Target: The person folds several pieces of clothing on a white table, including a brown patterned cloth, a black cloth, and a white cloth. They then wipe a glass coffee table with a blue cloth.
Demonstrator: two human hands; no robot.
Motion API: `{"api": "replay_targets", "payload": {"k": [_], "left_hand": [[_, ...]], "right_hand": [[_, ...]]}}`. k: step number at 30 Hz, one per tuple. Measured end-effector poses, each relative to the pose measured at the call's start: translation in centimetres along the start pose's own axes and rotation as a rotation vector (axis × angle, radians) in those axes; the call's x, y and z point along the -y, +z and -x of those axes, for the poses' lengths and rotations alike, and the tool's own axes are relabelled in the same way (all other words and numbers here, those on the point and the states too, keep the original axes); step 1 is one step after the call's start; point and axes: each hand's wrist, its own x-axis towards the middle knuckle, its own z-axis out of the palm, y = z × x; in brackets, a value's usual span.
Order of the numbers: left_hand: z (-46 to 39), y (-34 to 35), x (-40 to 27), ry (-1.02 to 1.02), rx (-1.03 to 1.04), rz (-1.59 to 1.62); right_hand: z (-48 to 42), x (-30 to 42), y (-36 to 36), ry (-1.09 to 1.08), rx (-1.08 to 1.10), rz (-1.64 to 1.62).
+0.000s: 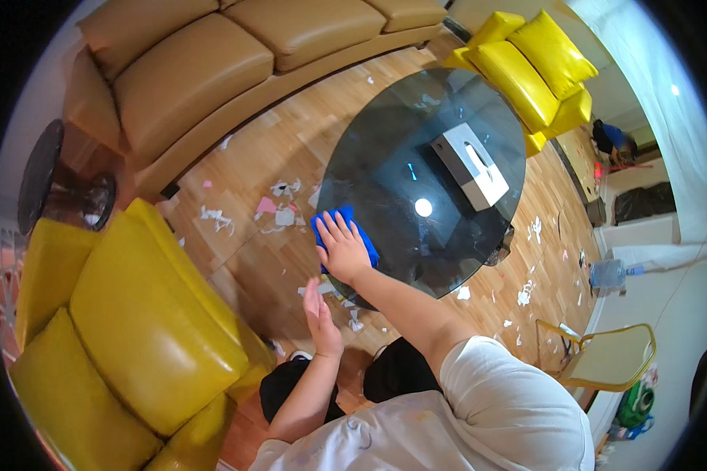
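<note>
My right hand (343,244) lies flat on a folded blue cloth (366,240), pressing it against the near left edge of an oval dark glass coffee table (389,176). Its fingers point away from me, slightly spread. Nearer to my body, my left hand (321,321) is held in the air by the table's rim, empty, with the thumb apart from the fingers. A white and grey tissue box (470,168) stands on the right part of the tabletop. Left of it is a small light-blue item (412,171), too small to identify.
Torn paper scraps (284,216) litter the wood floor (235,282). A tan leather sofa (194,76) runs along the far side. Yellow armchairs (153,306) stand left and far right. At right are a water jug (607,274), a chair (613,356) and a distant person (611,138).
</note>
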Motion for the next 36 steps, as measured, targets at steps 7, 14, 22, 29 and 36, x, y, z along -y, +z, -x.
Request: {"api": "replay_targets", "payload": {"k": [7, 14, 22, 29, 36], "left_hand": [[10.6, -6.0, -6.6, -0.653, -0.183, 0.132], [13.1, -10.6, -19.3, -0.799, -0.194, -0.042], [5.8, -8.5, -34.6, -0.576, -0.080, -0.188], [-1.4, -5.2, -37.8, -0.661, 0.032, -0.312], [-12.2, -1.1, -37.9, -0.782, 0.133, -0.510]], "right_hand": [[12.8, 0.1, -2.6, -0.165, 0.386, -0.058], [14.3, 2.0, -11.8, 0.328, 0.797, -0.248], [6.0, 9.1, -23.3, 0.141, 0.784, -0.296], [1.5, 4.9, -23.2, 0.011, 0.734, -0.151], [-3.6, -2.2, -18.5, 0.189, 0.810, -0.107]]}}
